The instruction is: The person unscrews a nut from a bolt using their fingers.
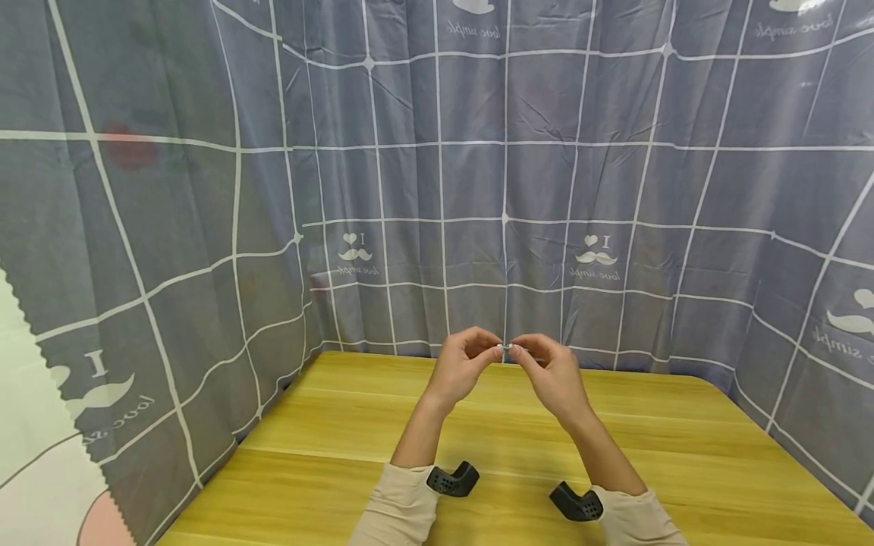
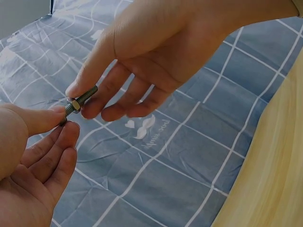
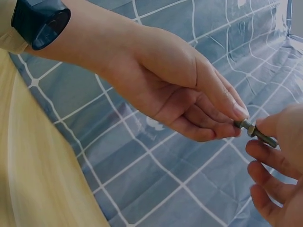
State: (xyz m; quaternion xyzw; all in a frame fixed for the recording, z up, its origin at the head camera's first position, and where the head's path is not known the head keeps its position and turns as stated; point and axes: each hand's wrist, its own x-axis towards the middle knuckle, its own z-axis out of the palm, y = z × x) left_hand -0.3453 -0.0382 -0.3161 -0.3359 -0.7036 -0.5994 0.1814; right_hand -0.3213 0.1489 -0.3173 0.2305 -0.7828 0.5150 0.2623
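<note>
Between my two hands a small metal bolt (image 2: 88,94) is held up in the air, with a hex nut (image 2: 75,105) partway along its thread. My left hand (image 1: 459,370) pinches one end of the bolt between thumb and fingers, so that end is mostly hidden. With thumb and forefinger, my right hand (image 1: 556,381) pinches at the nut (image 3: 251,130). Past those fingers, the bolt's free end (image 3: 269,140) sticks out. Seen from the head, the bolt (image 1: 505,347) is tiny and its detail cannot be made out.
Below the hands lies a yellow wood-grain table (image 1: 328,425). A grey curtain (image 1: 471,182) with white grid lines hangs behind it and on both sides. Black camera mounts (image 1: 454,481) sit on both wrists. At far left a pale patterned cloth (image 1: 41,455) shows.
</note>
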